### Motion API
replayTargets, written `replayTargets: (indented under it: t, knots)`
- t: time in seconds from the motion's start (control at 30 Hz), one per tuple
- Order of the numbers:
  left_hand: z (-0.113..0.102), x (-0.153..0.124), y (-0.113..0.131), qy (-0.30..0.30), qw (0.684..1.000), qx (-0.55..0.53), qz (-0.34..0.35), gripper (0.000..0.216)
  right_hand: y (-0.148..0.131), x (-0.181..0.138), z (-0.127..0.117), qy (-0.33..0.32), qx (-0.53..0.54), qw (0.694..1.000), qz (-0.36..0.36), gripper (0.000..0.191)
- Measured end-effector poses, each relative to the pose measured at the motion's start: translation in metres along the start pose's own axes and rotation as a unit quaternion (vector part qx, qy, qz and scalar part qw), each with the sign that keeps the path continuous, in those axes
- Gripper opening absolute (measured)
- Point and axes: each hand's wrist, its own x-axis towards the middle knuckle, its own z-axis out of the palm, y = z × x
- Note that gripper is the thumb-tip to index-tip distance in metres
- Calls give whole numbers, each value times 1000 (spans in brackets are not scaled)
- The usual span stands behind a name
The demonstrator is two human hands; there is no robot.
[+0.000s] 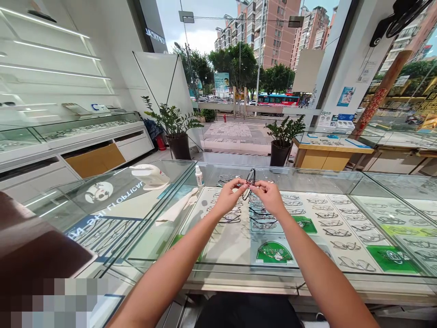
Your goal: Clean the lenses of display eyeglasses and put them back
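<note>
- Far to the left of both grips, a white moulded stand [150,175] sits on the glass counter [218,273], well apart from the hands.
- Down and left of the left grip, a white cloth [177,208] lies flat on the glass. A small white bottle [199,175] stands upright just beyond it, near that grip but apart from it.
- The left grip [229,197] is closed in a pinch, thumb and fingertips on one side of a dark, thin-rimmed pair of glasses [251,181].
- The glasses hang between the two grips, lifted clear of the counter, with one lens rim rising above the fingertips.
- The right grip [271,196] is closed the same way on the frame's other side, and the two grips almost meet.
- Below and to the right of the grips, rows of display frames [341,232] lie inside the case under the glass, with green brand cards [392,258] among them.
- The step in hand looks like close two-handed work on the frame; whether at bridge or hinge is too small to tell.
- Any next move calls for light, even pressure from both grips, since so thin a rim would twist easily.
</note>
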Motion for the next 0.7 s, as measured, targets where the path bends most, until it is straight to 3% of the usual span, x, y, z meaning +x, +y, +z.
replayTargets:
  t: [0.17,0.37,0.5,0.6,0.7]
  knots:
    - [-3,3,-9,11,999,-44,-14,35,-1,1,-1,38,2,999,1,40]
    - [-7,4,-13,10,1000,-21,-10,35,-2,0,-8,190,-52,980,-3,36]
    - [-8,3,-14,-3,1000,-12,-14,34,-5,0,-11,245,-56,967,-36,38]
    - [-6,3,-13,-1,1000,-20,-23,35,-7,-1,-10,252,-83,962,-70,36]
    - [-5,3,-9,6,998,-55,-33,37,-10,-4,-5,187,-122,969,-103,30]
